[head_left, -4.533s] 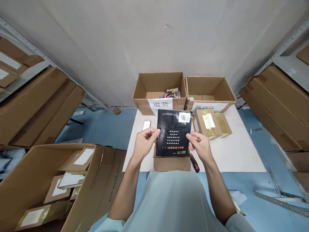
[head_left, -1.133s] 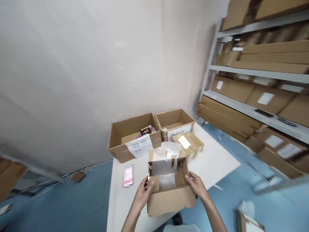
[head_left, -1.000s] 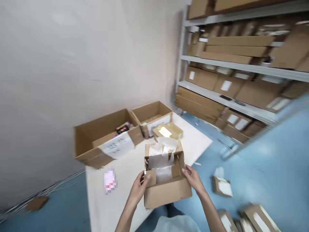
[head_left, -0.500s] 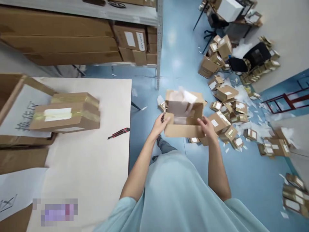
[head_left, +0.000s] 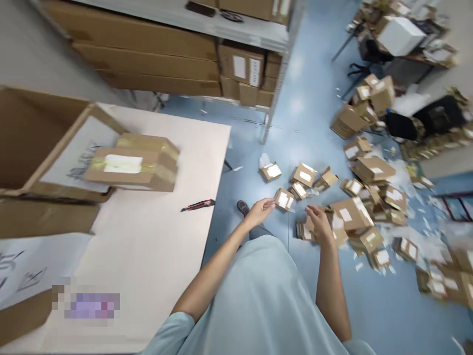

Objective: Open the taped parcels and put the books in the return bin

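Note:
My left hand [head_left: 260,212] reaches forward over the floor with nothing in it, its fingers loosely stretched. It appears in front of a small cardboard box [head_left: 284,199] with a white label, which lies on the floor below. My right hand [head_left: 320,223] is also empty, fingers apart and slightly bent, above labelled boxes such as the large flat carton [head_left: 352,214]. To my left, a black and red utility knife [head_left: 198,205] rests near the edge of the white table [head_left: 155,246]. Two taped cardboard boxes [head_left: 151,178] sit farther back on it.
A large open carton [head_left: 55,170] stands at the table's left. Metal shelving [head_left: 254,37] holding long cartons is beyond the table. Boxes and paper scraps litter the blue floor [head_left: 295,113] on the right, near a black chair [head_left: 402,123]. A purple item [head_left: 92,305] is blurred out.
Both hands have let go of the open cardboard box they held. Labelled boxes on the floor now show where it was. The view has turned, shifting the table and shelving rightward.

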`<state>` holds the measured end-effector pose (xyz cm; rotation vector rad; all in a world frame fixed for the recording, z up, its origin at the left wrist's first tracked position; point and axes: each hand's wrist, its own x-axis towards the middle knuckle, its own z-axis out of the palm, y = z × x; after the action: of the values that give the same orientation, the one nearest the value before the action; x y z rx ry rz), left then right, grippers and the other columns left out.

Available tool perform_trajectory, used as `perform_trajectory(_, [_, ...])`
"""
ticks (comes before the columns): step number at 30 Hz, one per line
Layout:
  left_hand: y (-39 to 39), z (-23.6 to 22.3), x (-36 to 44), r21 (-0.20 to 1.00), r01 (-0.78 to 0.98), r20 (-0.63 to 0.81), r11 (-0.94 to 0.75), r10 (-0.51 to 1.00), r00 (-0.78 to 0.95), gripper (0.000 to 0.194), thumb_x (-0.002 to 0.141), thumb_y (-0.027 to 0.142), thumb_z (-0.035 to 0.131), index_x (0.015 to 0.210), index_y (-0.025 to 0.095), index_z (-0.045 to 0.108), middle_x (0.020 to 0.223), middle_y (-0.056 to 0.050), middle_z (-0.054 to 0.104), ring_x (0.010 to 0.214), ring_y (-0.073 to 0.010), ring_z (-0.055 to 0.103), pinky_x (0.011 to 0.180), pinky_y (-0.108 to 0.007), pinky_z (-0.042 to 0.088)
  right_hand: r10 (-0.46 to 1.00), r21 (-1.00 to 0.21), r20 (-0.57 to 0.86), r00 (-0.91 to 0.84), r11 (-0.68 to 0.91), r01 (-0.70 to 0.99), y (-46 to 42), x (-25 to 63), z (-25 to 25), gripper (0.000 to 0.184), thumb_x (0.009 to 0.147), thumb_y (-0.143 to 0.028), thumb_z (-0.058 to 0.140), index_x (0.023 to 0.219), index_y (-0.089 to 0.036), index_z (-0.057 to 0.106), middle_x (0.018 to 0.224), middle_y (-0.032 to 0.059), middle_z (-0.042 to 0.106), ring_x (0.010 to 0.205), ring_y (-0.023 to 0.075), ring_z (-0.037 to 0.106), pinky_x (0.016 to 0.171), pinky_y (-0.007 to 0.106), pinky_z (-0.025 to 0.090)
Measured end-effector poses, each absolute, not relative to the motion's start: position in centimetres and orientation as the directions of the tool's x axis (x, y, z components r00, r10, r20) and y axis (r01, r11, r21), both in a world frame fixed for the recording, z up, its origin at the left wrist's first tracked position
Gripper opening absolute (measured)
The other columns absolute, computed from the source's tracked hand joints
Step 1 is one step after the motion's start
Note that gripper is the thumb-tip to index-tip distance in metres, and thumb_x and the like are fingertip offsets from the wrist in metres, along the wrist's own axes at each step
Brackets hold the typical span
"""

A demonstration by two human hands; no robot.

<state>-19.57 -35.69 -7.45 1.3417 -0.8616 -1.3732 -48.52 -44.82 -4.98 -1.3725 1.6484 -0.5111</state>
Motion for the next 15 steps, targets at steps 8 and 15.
perform_trajectory(8, [-32.7, -7.1, -2.7, 0.929, 0.285, -0.367, -0.235, -0.682, 0.632, 0.038, 0.094, 0.042, 0.087, 0.121, 0.016, 0.082, 0.128, -0.018, 0.086, 0.122, -0.0317, 0.082, 0.121, -0.053, 0.060, -0.657, -0.797, -0.447, 0.607, -0.016, -0.604, -54.2, -17.1, -7.9, 0.058, 0.079, -0.075, 0.079, 0.101, -0.022, 0.085, 0.111, 0.0168, 0.089, 0.116, 0.0401, 0.082, 0.112, 0.057, 0.060])
perform_trajectory(15, [-26.5, -7.4, 5.1, 0.883, 0.433, -0.460, -0.182, -0.150, 0.875, 0.042, 0.097, 0.048, 0.082, 0.124, 0.016, 0.079, 0.130, -0.019, 0.085, 0.129, -0.0319, 0.079, 0.124, -0.054, 0.055, -0.145, -0.857, -0.456, 0.878, -0.192, -0.478, -51.1, 6.9, -10.2, 0.046, 0.090, -0.071, 0.082, 0.092, -0.024, 0.084, 0.110, 0.0105, 0.090, 0.116, 0.0321, 0.082, 0.112, 0.045, 0.061])
